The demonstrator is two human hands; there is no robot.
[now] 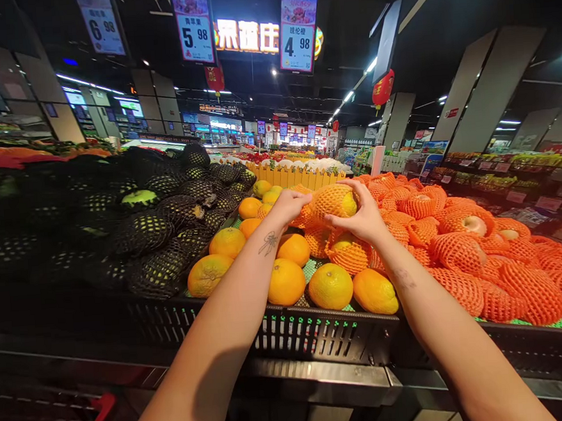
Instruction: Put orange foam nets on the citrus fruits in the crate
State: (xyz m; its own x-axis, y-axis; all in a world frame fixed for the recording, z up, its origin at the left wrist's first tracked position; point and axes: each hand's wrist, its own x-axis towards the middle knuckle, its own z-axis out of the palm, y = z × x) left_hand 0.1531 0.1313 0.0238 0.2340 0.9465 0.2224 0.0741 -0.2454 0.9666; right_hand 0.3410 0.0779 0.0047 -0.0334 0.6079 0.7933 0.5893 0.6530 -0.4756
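My right hand (pixel 361 214) grips an orange (pixel 348 202) from its right side, thumb below and fingers above. An orange foam net (pixel 326 202) covers most of that fruit, leaving its right end bare. My left hand (pixel 291 204) is closed at the net's left end, its fingers pinching the foam. Both hands hover over a black crate (pixel 318 326) of oranges. Below them lie a netted orange (pixel 347 254) and several bare ones, among them a front orange (pixel 330 286). My left forearm hides part of the crate.
Green fruits in black foam nets (pixel 148 232) are heaped on the left. Apples in orange-red nets (pixel 461 249) fill the right side. A yellow picket fence (pixel 302 175) stands behind the crate. Price signs (pixel 296 35) hang overhead. A red-handled cart (pixel 100 415) is at lower left.
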